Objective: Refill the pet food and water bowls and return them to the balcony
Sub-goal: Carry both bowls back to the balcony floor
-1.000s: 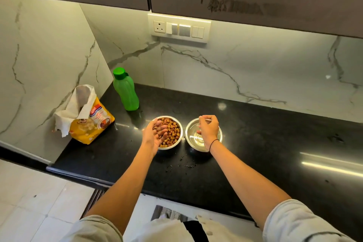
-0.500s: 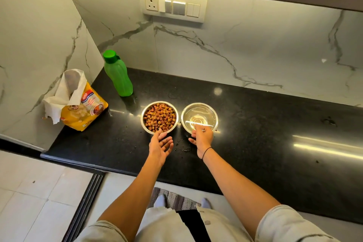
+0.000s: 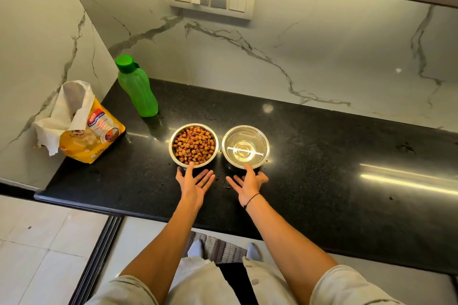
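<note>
Food bowl (image 3: 193,145) left, water bowl (image 3: 245,146) right, side by side on counter (image 3: 322,156). Left hand (image 3: 193,184) and right hand (image 3: 249,184) just near of them, fingers spread, holding nothing.

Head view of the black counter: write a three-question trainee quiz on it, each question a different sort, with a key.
1. True or false: the green bottle is capped and stands upright on the counter.
2. Which bowl sits nearer the food bag? A) the kibble bowl B) the water bowl C) neither, both are equally near
3. Fill in: the left hand and the right hand have spread fingers and hold ____.

Key: 1 true. 2 A. 3 nothing; both are open just in front of the bowls, and whether a fingertip touches a rim cannot be told.
</note>
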